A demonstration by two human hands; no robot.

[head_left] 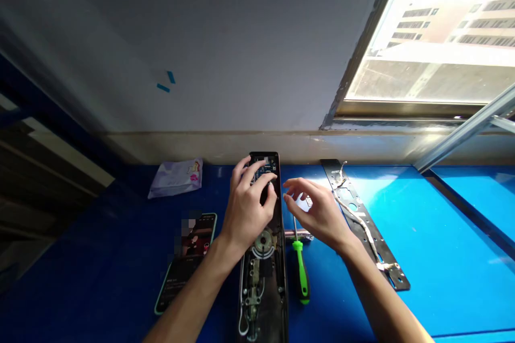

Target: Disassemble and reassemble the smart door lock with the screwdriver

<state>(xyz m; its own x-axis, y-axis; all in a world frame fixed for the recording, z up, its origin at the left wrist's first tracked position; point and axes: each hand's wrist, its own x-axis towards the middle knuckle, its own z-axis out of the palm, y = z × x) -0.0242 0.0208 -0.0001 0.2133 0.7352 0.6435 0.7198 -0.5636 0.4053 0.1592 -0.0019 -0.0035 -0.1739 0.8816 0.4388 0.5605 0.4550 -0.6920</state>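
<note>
A long open door-lock body [263, 273] lies lengthways on the blue table [442, 257], its circuit board [265, 167] at the far end and a round metal part [263, 241] nearer me. My left hand [249, 203] rests on the lock, fingers curled over the board area; whether they pinch anything is hidden. My right hand [317, 209] hovers just right of the lock with fingers spread and nothing in it. A green-handled screwdriver [300, 270] lies beside the lock, below the right hand.
A black metal plate [376, 236] with a white cable lies to the right. A phone [187, 260] with a lit screen lies left of the lock. A pale tissue pack [177, 178] sits by the wall. A window and its rail are at the upper right.
</note>
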